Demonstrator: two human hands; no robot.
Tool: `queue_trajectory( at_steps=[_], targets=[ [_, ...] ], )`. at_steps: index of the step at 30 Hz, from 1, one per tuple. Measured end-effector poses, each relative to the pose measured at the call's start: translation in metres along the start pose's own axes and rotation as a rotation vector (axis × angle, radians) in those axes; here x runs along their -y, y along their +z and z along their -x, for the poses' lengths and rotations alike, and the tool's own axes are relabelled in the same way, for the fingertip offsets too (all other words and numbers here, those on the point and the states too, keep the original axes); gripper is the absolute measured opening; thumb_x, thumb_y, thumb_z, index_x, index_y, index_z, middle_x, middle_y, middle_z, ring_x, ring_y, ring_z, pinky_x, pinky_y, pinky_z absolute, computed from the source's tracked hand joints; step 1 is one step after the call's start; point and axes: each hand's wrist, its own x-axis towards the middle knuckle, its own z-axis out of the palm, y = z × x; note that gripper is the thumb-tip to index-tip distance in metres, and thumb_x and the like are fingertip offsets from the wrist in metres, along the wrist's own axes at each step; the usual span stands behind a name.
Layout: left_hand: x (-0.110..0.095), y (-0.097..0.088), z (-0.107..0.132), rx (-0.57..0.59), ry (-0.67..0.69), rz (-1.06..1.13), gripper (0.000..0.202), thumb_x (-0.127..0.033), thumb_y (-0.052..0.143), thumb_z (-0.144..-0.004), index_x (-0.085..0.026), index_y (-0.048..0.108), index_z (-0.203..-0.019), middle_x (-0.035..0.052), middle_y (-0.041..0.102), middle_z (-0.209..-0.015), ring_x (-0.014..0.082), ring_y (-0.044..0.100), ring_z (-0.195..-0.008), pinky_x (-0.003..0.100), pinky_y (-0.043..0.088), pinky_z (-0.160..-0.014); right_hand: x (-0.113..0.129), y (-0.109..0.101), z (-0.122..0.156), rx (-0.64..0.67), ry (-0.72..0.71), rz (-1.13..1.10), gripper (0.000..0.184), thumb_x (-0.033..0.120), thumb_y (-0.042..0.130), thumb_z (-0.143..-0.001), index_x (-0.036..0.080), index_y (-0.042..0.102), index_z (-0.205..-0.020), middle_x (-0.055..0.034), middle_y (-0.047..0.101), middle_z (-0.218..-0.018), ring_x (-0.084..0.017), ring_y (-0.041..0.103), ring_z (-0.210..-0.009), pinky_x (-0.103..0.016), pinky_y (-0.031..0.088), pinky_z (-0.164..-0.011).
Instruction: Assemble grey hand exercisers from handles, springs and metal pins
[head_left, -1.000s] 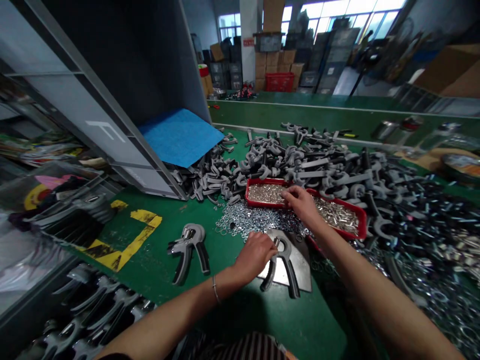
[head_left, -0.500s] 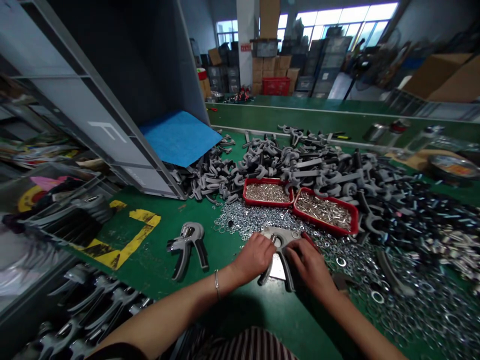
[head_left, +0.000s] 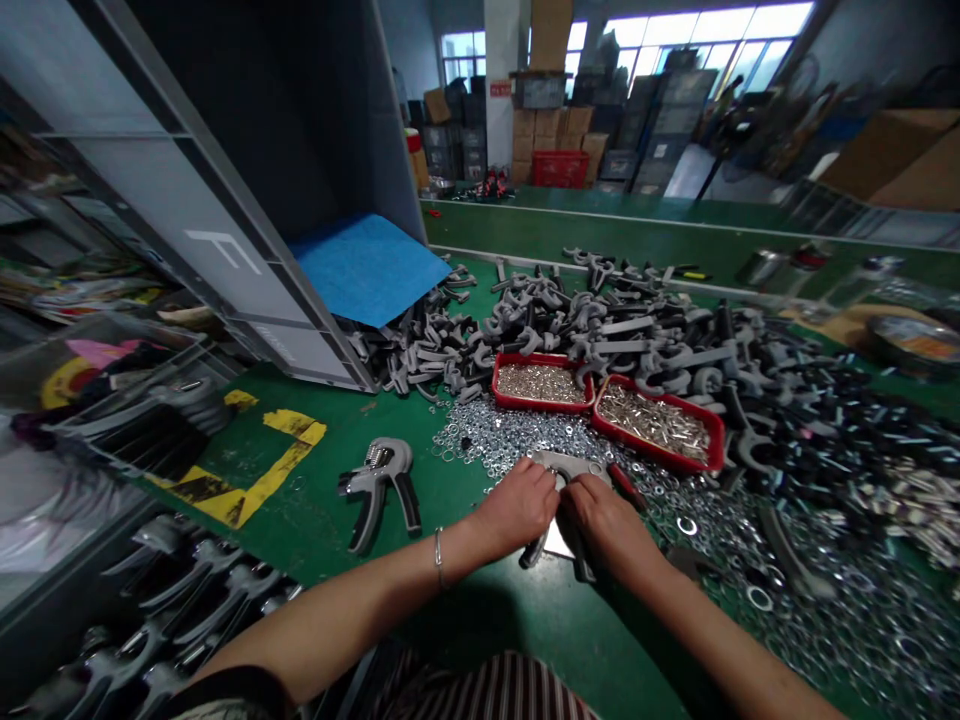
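A grey and black hand grip strengthener point(head_left: 582, 567) stands before me, its handles pointing towards me over a pale plate point(head_left: 556, 540). My left hand point(head_left: 525, 503) is closed around its left side, knuckles up. My right hand point(head_left: 606, 518) is closed at its right handle, fingertips close to the left hand near the middle. The fingers hide the spring area, so any small part between them cannot be made out. Beyond the hands lies a grey metal piece point(head_left: 559, 461), and a red-handled tool point(head_left: 626, 486) is just right of it. Another grip strengthener point(head_left: 382, 490) with its spring rests to the left.
Two red trays point(head_left: 544, 406) of small metal pins sit ahead, amid loose washers point(head_left: 480, 432). Behind them spreads a heap of grey handles point(head_left: 622, 325). A tall grey crate point(head_left: 292, 340) with a blue sheet point(head_left: 367, 270) stands left; finished-looking grips fill a bin point(head_left: 187, 600) lower left.
My right hand has moved inward and its fingers have closed near the left hand at the grip's middle. The view has shifted slightly; the left hand keeps its hold.
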Motion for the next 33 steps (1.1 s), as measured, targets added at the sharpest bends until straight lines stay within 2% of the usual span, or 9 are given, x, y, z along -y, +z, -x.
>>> queue_trajectory(
  at_steps=[4,7,11,18,25,27,29,31,33],
  targets=[
    [-0.001,0.0,0.008,0.03,-0.081,0.13,0.023,-0.017,0.042,-0.101,-0.012,0.065,-0.101,0.0093,0.064,-0.1,0.0253,0.054,-0.096,0.041,0.044,-0.089,0.001,-0.001,-0.002,0.013,0.001,0.063,0.017,0.012,0.045,-0.098,0.015,0.062,-0.093,-0.0079,0.059,-0.091,-0.021,0.059,-0.081,-0.03,0.049,-0.072],
    [-0.001,0.0,0.019,-0.02,-0.223,0.397,0.023,-0.02,0.049,-0.1,-0.018,0.063,-0.118,0.0062,0.063,-0.112,0.0226,0.054,-0.106,0.038,0.045,-0.095,0.006,-0.003,-0.005,0.021,0.0,0.105,0.016,0.013,0.047,-0.098,0.015,0.062,-0.094,-0.0076,0.06,-0.091,-0.02,0.06,-0.08,-0.03,0.049,-0.071],
    [0.009,-0.008,0.025,-0.114,-0.382,0.648,0.025,-0.02,0.055,-0.097,-0.02,0.062,-0.121,0.0068,0.062,-0.117,0.0206,0.054,-0.111,0.038,0.045,-0.101,0.016,-0.011,-0.013,0.047,-0.036,0.175,0.018,0.004,0.048,-0.093,0.013,0.063,-0.091,-0.0108,0.062,-0.09,-0.025,0.06,-0.082,-0.034,0.05,-0.071],
    [0.055,-0.044,0.013,-0.19,-0.328,0.622,0.017,-0.016,0.054,-0.096,-0.014,0.068,-0.105,0.008,0.067,-0.106,0.0203,0.06,-0.104,0.04,0.047,-0.098,0.022,-0.015,-0.024,0.056,-0.072,0.197,0.025,0.002,0.044,-0.092,0.016,0.063,-0.086,-0.0125,0.064,-0.086,-0.027,0.061,-0.08,-0.036,0.051,-0.067],
    [0.093,-0.043,-0.014,-0.133,-0.299,0.505,0.019,-0.014,0.052,-0.095,-0.015,0.07,-0.102,0.0066,0.069,-0.103,0.0172,0.063,-0.099,0.034,0.049,-0.093,0.02,-0.004,-0.01,0.005,-0.103,0.089,0.026,0.009,0.04,-0.096,0.017,0.065,-0.095,-0.0124,0.066,-0.091,-0.027,0.061,-0.088,-0.04,0.054,-0.078],
    [0.103,-0.041,-0.03,-0.063,-0.321,0.383,0.021,-0.015,0.05,-0.097,-0.015,0.07,-0.104,0.0071,0.069,-0.105,0.0178,0.063,-0.101,0.034,0.048,-0.095,0.011,-0.01,0.004,-0.033,-0.087,0.022,0.027,0.012,0.039,-0.098,0.015,0.062,-0.112,-0.0137,0.066,-0.104,-0.026,0.062,-0.098,-0.039,0.054,-0.084],
    [0.116,-0.039,-0.049,-0.007,-0.36,0.286,0.022,-0.016,0.049,-0.097,-0.013,0.07,-0.104,0.0103,0.068,-0.107,0.0213,0.062,-0.105,0.037,0.045,-0.098,-0.003,-0.019,0.032,-0.127,0.045,-0.077,0.031,0.021,0.038,-0.101,0.016,0.055,-0.125,-0.0148,0.064,-0.118,-0.025,0.061,-0.107,-0.041,0.053,-0.092],
    [0.131,-0.035,-0.07,0.037,-0.403,0.245,0.021,-0.012,0.051,-0.095,-0.01,0.072,-0.098,0.0153,0.068,-0.107,0.0261,0.061,-0.108,0.041,0.045,-0.099,-0.018,-0.026,0.075,-0.219,0.282,-0.142,0.034,0.035,0.038,-0.101,0.018,0.054,-0.126,-0.0153,0.062,-0.121,-0.028,0.061,-0.11,-0.047,0.05,-0.096],
    [0.144,-0.028,-0.089,0.107,-0.449,0.216,0.017,-0.007,0.055,-0.091,-0.006,0.072,-0.09,0.0188,0.069,-0.1,0.0289,0.064,-0.105,0.042,0.047,-0.095,-0.031,-0.027,0.127,-0.143,0.445,-0.115,0.035,0.05,0.045,-0.096,0.022,0.061,-0.112,-0.0139,0.068,-0.108,-0.03,0.066,-0.098,-0.048,0.054,-0.087]
  ],
)
